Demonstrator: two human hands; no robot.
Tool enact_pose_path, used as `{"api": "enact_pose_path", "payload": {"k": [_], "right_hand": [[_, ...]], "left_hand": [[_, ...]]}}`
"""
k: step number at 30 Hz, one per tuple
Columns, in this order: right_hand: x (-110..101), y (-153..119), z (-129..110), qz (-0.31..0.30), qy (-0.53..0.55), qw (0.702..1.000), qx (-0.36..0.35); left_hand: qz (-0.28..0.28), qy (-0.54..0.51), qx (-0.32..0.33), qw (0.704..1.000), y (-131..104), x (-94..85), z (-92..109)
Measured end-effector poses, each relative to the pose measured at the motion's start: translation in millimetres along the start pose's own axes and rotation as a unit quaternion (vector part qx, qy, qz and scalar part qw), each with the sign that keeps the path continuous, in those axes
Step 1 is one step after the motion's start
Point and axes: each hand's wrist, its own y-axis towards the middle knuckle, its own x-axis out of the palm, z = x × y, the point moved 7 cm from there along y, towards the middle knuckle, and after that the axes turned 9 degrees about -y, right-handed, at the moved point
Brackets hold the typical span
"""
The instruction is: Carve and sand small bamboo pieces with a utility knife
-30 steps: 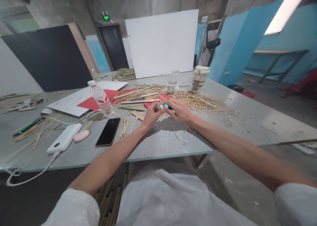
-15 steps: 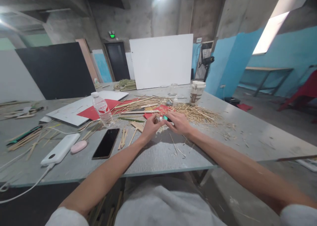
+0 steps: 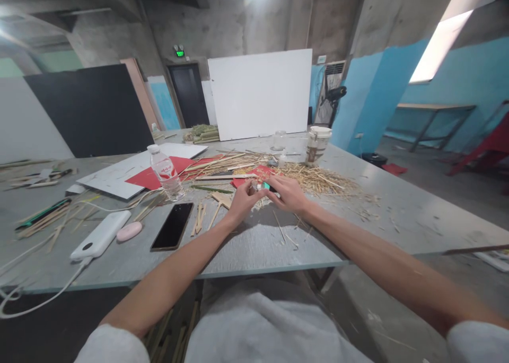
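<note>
Between left grip (image 3: 242,199) and right grip (image 3: 289,193), green piece (image 3: 266,185)

Both forearms angled inward from lower corners; left hand (image 3: 243,199) and right hand (image 3: 289,193) held together near frame centre, fingers curled.

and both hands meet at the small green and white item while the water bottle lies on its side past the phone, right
The head view shows the water bottle standing upright, not on its side, past the phone. Left hand and right hand do meet at the small item.
</note>
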Motion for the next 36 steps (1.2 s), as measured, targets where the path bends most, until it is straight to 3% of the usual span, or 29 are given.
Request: {"api": "enact_pose_path", "payload": {"k": [36], "right_hand": [[-2.5,1.5,-3.0,0.002,-0.009,1.0,-0.005]], "left_hand": [[-0.005,-0.002,0.006,1.0,0.3,0.1,-0.5]]}}
